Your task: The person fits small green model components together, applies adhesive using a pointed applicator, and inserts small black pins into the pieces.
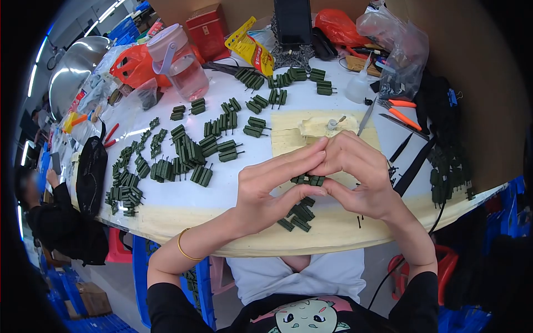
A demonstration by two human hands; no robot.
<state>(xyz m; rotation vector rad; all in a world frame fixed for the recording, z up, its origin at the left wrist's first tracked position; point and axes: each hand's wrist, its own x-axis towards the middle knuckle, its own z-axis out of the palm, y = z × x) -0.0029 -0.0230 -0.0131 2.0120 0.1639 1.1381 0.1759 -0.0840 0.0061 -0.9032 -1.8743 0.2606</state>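
Observation:
Between my two hands is a small dark green ribbed plastic part (308,180), pinched at the fingertips. My left hand (266,186) closes on its left side, thumb below and fingers above. My right hand (358,175) grips the right side in the same way, and the fingertips of both hands meet above the part. Just below the hands, several similar green parts (300,215) lie on the table's taped front edge. Behind the hands, a small white cap-like piece (332,125) sits on a cream-coloured block (313,127). My fingers hide some of the held part.
Many green parts (189,150) cover the table's left and middle. A pink-lidded jug (186,69), yellow packet (252,47) and dark phone-like screen (292,22) stand at the back. Orange-handled pliers (402,114), a squeeze bottle (358,86) and tweezers (366,116) lie right. Another person (61,222) sits far left.

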